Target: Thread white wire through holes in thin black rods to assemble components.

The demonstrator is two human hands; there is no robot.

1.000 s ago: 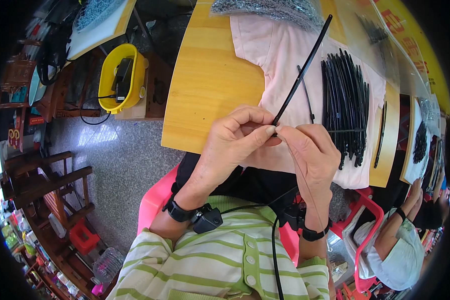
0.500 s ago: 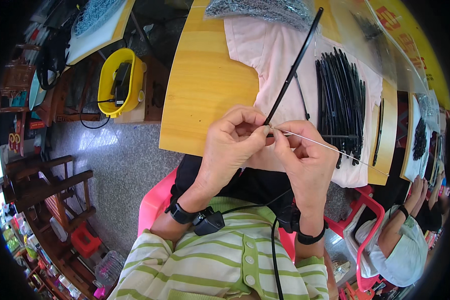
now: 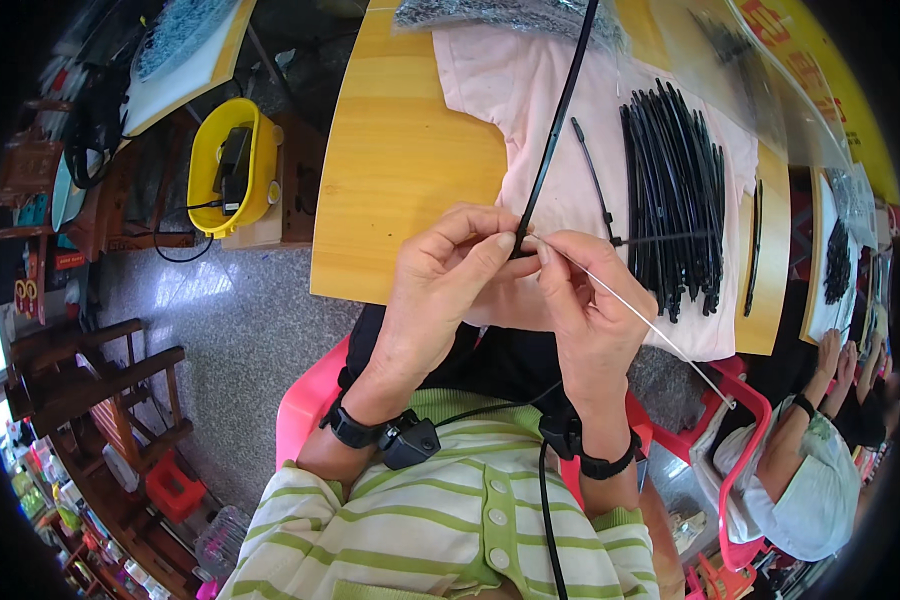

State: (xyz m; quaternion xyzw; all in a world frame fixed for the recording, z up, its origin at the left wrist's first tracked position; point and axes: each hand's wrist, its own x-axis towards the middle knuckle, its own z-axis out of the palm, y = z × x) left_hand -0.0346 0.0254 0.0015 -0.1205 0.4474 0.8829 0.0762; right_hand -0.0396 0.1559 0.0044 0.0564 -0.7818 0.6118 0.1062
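Note:
Between the thumb and fingers of my left hand (image 3: 440, 275) is the lower end of a long, narrow black strip (image 3: 555, 120), which rises away from me. My right hand (image 3: 605, 295) pinches a thin whitish rod (image 3: 660, 330) that slants down to the right. Both sets of fingertips meet where strip and rod come together; the join itself is hidden. Beyond my hands a pink shirt (image 3: 545, 170) lies spread on the wooden table (image 3: 405, 150). A bundle of similar black strips (image 3: 673, 200) rests on it, with a thinner black piece (image 3: 592, 170) to its left.
A clear plastic bag of small parts (image 3: 510, 18) sits at the far edge. One single black strip (image 3: 756, 245) lies at the table's right side. On the left stands a yellow bin (image 3: 202, 170) holding a black device. At right, another person sits on a pink chair (image 3: 727, 500).
The whitish rod's free end has swung down toward me. The black strip stands a little more upright, and its top has shifted left. Both hands keep their pinch.

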